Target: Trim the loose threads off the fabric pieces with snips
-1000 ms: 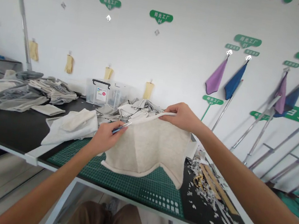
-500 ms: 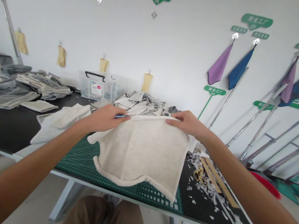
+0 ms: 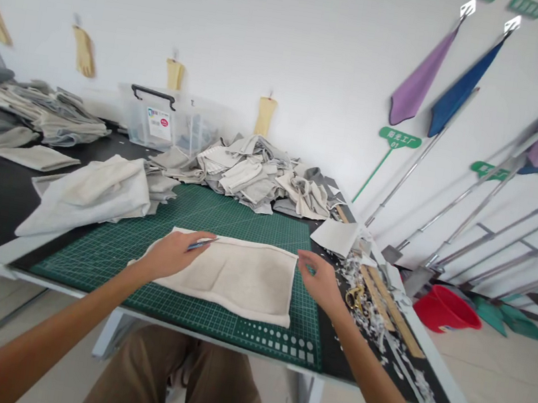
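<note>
A cream cloth piece [image 3: 242, 275] with a rolled edge lies nearly flat on the green cutting mat [image 3: 102, 264]. My left hand [image 3: 173, 254] rests at the cloth's left part, its fingers closed round a small blue tool [image 3: 202, 243] that looks like a pen or a seam ripper. At the cloth's top right corner is my right hand [image 3: 320, 280], fingers curved and a little apart, touching or just beside the edge; nothing shows in it.
A heap of grey and cream cloths [image 3: 252, 175] lies behind the mat, and a white cloth pile [image 3: 99, 189] at its left. Scissors [image 3: 354, 298], wooden strips [image 3: 398, 315] and scraps are at the right. A clear box [image 3: 152, 120] stands behind.
The cloth, held up by both hands before, has come down onto the mat. My right hand has let go of its top edge. The view has tilted down.
</note>
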The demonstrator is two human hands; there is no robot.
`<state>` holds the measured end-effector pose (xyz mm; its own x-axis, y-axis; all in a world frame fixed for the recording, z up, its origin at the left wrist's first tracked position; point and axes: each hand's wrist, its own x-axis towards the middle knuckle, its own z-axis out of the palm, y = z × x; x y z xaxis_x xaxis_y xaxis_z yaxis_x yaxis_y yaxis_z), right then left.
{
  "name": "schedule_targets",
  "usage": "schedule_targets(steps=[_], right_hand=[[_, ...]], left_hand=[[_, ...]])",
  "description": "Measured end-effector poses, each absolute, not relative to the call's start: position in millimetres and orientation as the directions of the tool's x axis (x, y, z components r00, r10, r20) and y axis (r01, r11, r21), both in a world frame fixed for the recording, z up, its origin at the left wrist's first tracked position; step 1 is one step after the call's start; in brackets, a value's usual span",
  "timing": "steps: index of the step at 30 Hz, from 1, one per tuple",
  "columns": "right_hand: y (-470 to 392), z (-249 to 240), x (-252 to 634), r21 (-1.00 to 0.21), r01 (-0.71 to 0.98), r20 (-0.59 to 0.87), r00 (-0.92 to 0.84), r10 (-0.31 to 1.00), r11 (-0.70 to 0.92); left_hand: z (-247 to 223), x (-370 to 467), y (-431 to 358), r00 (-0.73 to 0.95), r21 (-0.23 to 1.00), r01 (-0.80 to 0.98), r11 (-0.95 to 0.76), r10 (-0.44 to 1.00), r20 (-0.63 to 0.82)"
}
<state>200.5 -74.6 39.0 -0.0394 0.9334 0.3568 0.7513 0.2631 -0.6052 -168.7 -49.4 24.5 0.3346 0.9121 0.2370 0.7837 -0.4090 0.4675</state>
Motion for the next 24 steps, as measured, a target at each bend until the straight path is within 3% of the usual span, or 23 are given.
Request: schedule_targets(steps=[3,6,14,24], right_hand=[[-109,28,206,-0.71,0.666,0.356,0.06,0.932,0.228],[-144,16,203,-0.798,0.574,0.319,0.146,0.936,0.183],[-177,-18,175,-0.636,0.761,0.307,0.097,0.947,0.128],[-205,-28,161,-0.745,0.659,0.33,0.229,0.916,0.104]], left_hand=[[17,-176,-81,0.28,0.613,0.683,-0.398,0.917,0.283],[3,-182,-110,0.205,0.701,0.64,-0.315,0.949,0.24],[-21,-166,-136,0.137,0.81,0.537,-0.238,0.971,0.194],[-12,-129,-148,0.261,0.832,0.488,-0.263,0.954,0.148]])
